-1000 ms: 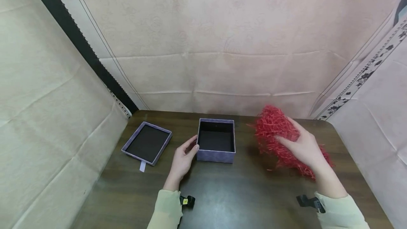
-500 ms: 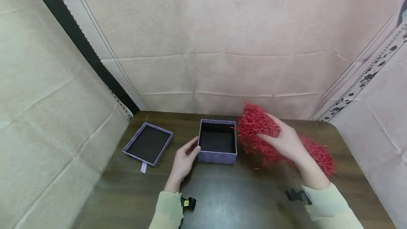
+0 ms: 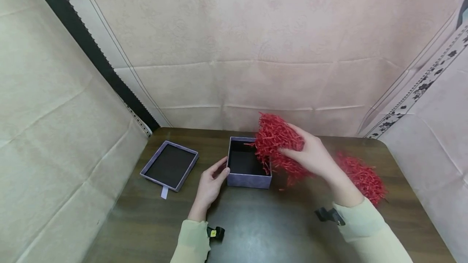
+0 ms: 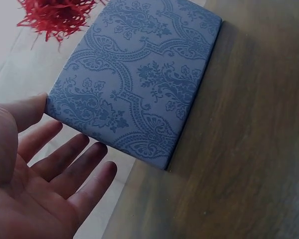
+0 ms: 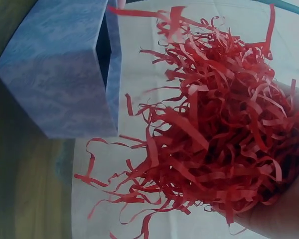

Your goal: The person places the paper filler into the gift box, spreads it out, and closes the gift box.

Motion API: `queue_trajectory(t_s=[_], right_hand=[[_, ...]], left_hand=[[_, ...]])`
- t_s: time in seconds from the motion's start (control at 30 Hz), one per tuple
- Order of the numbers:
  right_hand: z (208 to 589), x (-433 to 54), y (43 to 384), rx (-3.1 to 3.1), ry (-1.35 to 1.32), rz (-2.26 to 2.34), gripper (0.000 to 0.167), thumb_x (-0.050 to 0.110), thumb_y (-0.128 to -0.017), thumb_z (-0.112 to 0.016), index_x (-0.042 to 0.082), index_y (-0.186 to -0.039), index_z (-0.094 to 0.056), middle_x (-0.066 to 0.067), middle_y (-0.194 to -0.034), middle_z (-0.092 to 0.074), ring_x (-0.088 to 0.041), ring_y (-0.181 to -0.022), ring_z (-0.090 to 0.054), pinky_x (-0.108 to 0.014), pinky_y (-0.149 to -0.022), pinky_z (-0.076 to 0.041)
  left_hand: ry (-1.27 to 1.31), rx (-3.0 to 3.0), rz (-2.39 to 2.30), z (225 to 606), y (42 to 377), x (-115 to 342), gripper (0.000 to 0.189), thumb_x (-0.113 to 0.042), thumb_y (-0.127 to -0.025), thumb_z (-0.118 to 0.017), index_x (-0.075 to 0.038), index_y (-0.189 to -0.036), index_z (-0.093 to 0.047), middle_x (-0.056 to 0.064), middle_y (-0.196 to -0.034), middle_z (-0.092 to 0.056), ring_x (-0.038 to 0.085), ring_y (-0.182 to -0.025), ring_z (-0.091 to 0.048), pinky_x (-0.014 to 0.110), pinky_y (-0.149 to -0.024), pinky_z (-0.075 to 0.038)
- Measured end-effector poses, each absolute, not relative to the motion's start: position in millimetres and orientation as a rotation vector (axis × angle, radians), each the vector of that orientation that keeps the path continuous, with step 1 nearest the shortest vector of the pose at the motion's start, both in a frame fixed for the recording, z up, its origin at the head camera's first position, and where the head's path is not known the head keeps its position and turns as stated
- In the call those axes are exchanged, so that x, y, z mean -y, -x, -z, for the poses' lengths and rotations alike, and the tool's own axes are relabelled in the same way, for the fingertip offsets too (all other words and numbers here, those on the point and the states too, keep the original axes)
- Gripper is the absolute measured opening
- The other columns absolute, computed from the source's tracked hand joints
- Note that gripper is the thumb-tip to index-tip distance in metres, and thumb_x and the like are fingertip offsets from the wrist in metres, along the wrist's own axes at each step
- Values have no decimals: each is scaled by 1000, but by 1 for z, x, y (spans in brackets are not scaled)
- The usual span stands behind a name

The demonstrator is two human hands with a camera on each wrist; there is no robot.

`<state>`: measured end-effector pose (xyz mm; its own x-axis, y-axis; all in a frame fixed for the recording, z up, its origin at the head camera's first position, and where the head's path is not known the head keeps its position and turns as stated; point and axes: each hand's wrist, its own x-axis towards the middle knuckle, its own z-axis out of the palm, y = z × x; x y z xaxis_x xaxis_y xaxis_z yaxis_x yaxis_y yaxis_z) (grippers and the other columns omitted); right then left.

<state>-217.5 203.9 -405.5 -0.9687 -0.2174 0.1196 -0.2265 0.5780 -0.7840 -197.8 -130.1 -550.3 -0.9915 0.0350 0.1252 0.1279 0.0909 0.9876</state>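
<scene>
A purple box (image 3: 249, 179) with a black inside stands uncovered on the table. At its left side rests my left hand (image 3: 209, 184). The left wrist view shows the thumb (image 4: 32, 109) touching a corner of the patterned wall (image 4: 134, 74), with the other fingers fairly straight beside it. My right hand (image 3: 310, 153) grips a large clump of red shredded paper (image 3: 276, 141) over the box's right rim. Loose strands hang from the clump towards the box in the right wrist view; the paper hides most of the gripping fingers there.
The box's lid (image 3: 170, 165) lies at the left with its black inside up and a pale ribbon tab (image 3: 164, 192) towards me. More red shredded paper (image 3: 363, 180) is heaped at the right. Pale cloth walls (image 3: 234, 84) border the wooden table (image 3: 263, 226).
My right hand has moved left with the clump of shredded paper, from the right-hand heap to the box's right rim. Part of the heap stays behind. The left hand keeps its place.
</scene>
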Motion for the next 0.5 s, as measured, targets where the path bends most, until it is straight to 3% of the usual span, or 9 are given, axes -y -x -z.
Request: queue_trajectory(t_s=[0.5], right_hand=[[399, -174, 232, 2876, -518, -1283, 79, 37, -91, -87, 25, -161, -50, -6, -147, -64, -29, -126, -66, -56, -102, -55]], left_hand=[[179, 2315, 2017, 550, 197, 131, 44, -18, -105, -72, -8, -147, -66, 15, -142, -68, 29, -132, -62, 29, -107, -51]])
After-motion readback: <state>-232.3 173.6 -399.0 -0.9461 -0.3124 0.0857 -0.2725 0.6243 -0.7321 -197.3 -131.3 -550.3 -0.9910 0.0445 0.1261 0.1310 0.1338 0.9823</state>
